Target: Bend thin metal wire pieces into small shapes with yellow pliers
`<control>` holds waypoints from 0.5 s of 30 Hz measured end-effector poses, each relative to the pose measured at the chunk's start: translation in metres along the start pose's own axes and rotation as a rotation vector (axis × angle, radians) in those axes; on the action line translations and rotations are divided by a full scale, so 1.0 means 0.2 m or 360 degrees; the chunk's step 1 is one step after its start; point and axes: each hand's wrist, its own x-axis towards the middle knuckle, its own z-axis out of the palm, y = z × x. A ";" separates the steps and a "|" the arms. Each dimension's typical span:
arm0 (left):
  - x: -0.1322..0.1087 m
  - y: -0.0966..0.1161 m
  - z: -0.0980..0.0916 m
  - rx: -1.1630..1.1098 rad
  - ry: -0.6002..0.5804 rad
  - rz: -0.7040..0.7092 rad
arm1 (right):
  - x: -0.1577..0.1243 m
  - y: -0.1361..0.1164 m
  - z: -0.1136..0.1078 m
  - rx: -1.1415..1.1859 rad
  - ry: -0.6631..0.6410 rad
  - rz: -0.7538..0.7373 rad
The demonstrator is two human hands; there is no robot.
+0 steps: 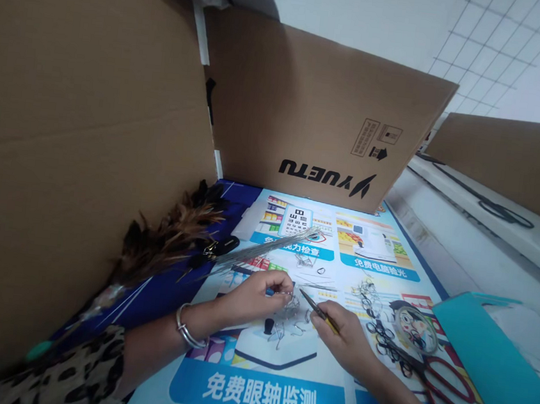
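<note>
My left hand (267,292), with a silver bangle at the wrist, is closed in a pinch on a thin wire (294,299) just over the printed sheet. In my right hand (345,335) is a pair of slim pliers (319,309) with yellow-and-dark handles. Their pointed tip is directed at the left fingertips, a small gap away. Bent wire pieces (279,331) lie under the hands, beside a small black object (268,325). Behind the left hand rests a bundle of straight silver wires (270,247).
Brown feathers (171,224) lie at left along a cardboard wall (94,81). Another cardboard panel (328,105) stands at the back. At right are red-handled scissors (449,380), small black rings (381,336), a clear round roll (415,330) and a turquoise folder (485,353).
</note>
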 end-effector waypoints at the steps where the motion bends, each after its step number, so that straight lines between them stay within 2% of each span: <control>1: 0.00 0.00 0.00 -0.0029 -0.0026 -0.0016 | 0.00 0.00 0.00 0.0006 -0.0007 0.0017; 4: 0.00 -0.01 0.01 -0.0061 -0.0077 -0.0024 | 0.00 0.00 0.01 0.0029 -0.0040 0.0054; 15: -0.01 0.00 0.02 -0.0066 -0.0074 -0.0049 | -0.01 0.02 0.02 -0.0004 -0.0032 0.0012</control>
